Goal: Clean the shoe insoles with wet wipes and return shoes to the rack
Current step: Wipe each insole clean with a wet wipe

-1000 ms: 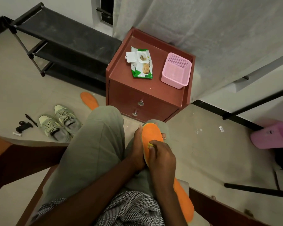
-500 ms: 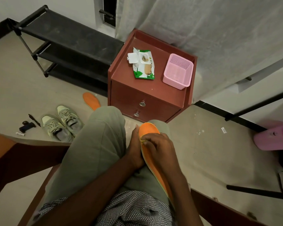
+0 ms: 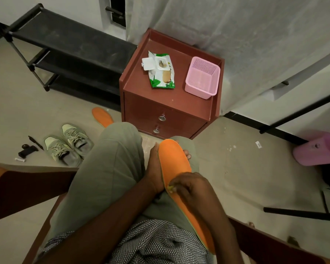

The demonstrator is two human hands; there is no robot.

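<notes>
While the left hand point(image 3: 154, 173) keeps gripping the orange insole point(image 3: 174, 162) near its toe, the right hand point(image 3: 191, 187), fingers curled on a wipe point(image 3: 170, 188), has slid heelward from the toe.

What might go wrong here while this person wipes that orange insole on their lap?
The insole is long and bendy, held near its toe by the left hand; firm rubbing by the right hand could buckle it or slide it off the knee. The second insole lies on the floor beside the leg and could be stepped on. The wipes pack sits with its lid open, so wipes may dry out.
</notes>
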